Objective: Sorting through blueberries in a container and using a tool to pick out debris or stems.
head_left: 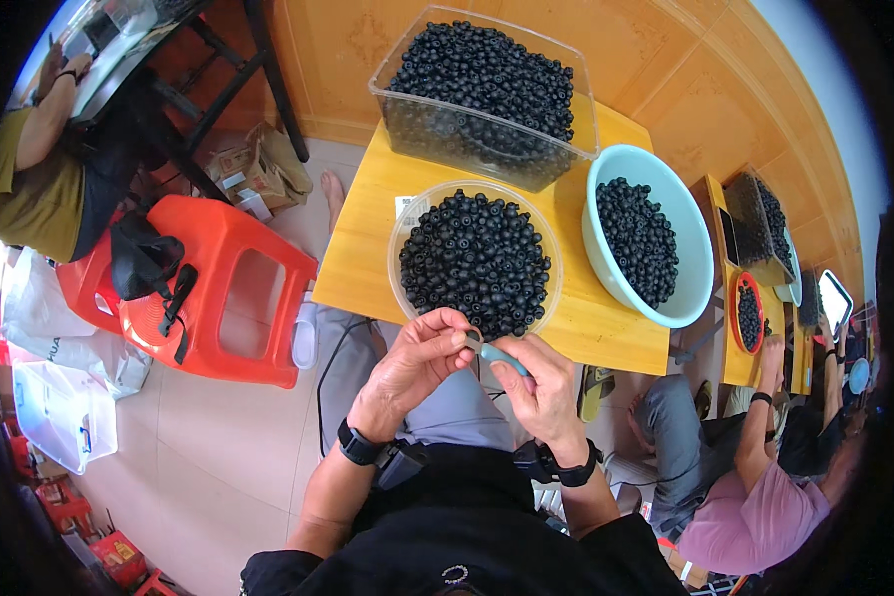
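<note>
My left hand (407, 370) is closed in a pinch, with a small black ring-like piece (475, 335) at its fingertips. In my right hand (546, 389) is a tool with a light blue handle (505, 360). Its short metallic tip meets the piece between my hands; the exact shape of that tip is too small to tell. Just beyond my fingers stands a round clear tub (395, 260), full of small black pieces with holes (475, 260).
On the yellow table (353, 238) are a clear rectangular bin (541, 167) and a pale blue basin (693, 248), both holding black pieces. A red stool (209, 328) stands left. People (750, 507) sit at the right; another person (35, 169) is at the upper left.
</note>
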A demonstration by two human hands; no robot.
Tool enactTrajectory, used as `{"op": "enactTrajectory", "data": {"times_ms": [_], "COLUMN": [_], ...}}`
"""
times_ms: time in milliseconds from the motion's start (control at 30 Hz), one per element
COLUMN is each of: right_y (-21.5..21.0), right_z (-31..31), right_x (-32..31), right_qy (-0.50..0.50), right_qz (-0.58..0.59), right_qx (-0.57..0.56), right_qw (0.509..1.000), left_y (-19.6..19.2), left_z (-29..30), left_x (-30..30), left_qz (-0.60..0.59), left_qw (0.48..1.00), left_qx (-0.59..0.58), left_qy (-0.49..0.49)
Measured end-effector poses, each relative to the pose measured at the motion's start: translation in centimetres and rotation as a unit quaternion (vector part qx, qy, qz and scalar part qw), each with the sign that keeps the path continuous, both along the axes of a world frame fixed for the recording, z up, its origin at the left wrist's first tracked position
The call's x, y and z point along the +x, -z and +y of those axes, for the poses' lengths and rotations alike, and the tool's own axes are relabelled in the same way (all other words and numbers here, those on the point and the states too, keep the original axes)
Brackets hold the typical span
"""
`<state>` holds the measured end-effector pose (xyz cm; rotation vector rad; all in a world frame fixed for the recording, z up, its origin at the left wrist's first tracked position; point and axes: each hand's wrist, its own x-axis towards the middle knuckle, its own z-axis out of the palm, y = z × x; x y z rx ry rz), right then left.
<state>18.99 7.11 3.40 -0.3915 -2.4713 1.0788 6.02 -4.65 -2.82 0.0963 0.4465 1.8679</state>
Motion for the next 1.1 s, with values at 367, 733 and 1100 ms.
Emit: {"op": "enactTrajectory", "data": {"times_ms": [367,733,1100], "right_y": [0.3,3.9,1.0], "right_z": [0.2,2.9,0.5], "right_x": [-0.2,0.3,0.2], "right_qy": [-0.002,0.119,-0.037], "right_qz": [0.001,-0.028,0.028], "right_qx": [0.009,-0.007,-0.156], "right_qw": [1.0,0.992,0.987], "left_y": [0.4,-0.6,-0.6], "left_z": [-0.1,-0.9,0.0], "left_x": [0.0,0.0,0.4], "left_qz": [0.017,0.041,0.106], "left_qw": [1.0,0.995,0.989], "left_qx": [0.016,0.074,-0.04], "left_qy": [-0.002,0.051,0.091]}}
